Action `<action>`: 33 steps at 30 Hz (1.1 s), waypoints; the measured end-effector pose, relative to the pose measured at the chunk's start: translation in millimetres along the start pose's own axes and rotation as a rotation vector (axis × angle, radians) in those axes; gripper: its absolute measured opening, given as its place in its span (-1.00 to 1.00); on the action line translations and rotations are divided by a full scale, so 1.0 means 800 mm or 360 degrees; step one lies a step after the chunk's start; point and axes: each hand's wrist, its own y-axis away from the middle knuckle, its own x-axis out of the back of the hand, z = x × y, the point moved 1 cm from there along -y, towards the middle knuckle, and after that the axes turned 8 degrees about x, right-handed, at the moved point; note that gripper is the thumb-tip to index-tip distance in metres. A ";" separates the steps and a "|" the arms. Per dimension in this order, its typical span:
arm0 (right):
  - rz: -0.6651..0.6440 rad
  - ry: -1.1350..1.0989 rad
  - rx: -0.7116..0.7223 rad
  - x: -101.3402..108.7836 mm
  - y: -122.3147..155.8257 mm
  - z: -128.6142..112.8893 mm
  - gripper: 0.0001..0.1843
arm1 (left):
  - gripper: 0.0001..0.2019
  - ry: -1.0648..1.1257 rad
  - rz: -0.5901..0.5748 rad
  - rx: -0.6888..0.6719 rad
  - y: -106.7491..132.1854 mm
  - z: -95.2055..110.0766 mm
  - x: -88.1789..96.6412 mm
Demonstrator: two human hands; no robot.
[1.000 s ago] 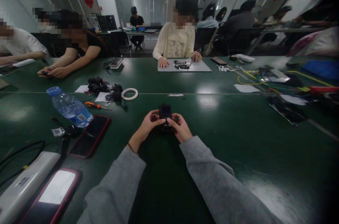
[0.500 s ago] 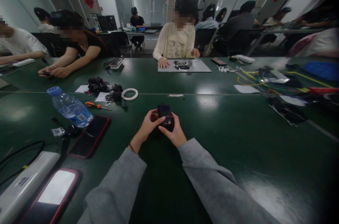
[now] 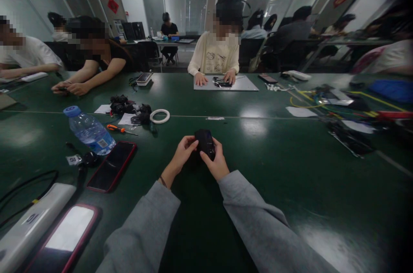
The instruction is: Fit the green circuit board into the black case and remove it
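Device (image 3: 205, 143): black, held above table (image 3: 274, 169), near centre.
Left hand (image 3: 181, 152): fingertips pinch its left side.
Right hand (image 3: 217, 163): wrapped round it.
Risk: left hand's hold looks light; Device may slip onto table.

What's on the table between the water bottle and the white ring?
An orange-handled screwdriver, with paper slips and black parts just behind; head view shows it.

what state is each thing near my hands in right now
small black device, held between both hands
left hand, fingers closed on the device's left side
right hand, fingers wrapped around the device
water bottle, lying on its side, blue cap on
red-cased phone, lying flat, screen dark
near phone, lying flat, screen bright
tape roll, lying flat
screwdriver, lying flat
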 end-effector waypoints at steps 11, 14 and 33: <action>0.0121 -0.0109 0.0121 -0.001 0.002 -0.013 -0.17 | -0.59 0.0673 -0.0064 0.0362 -0.007 0.000 0.003; 0.0167 0.0098 0.0263 -0.001 0.005 -0.021 -0.20 | -0.47 0.0922 -0.0239 0.0611 -0.001 0.008 0.000; -0.0351 0.0772 0.0596 -0.010 0.009 -0.024 -0.34 | -0.33 0.0849 -0.0292 0.0689 0.004 -0.004 -0.002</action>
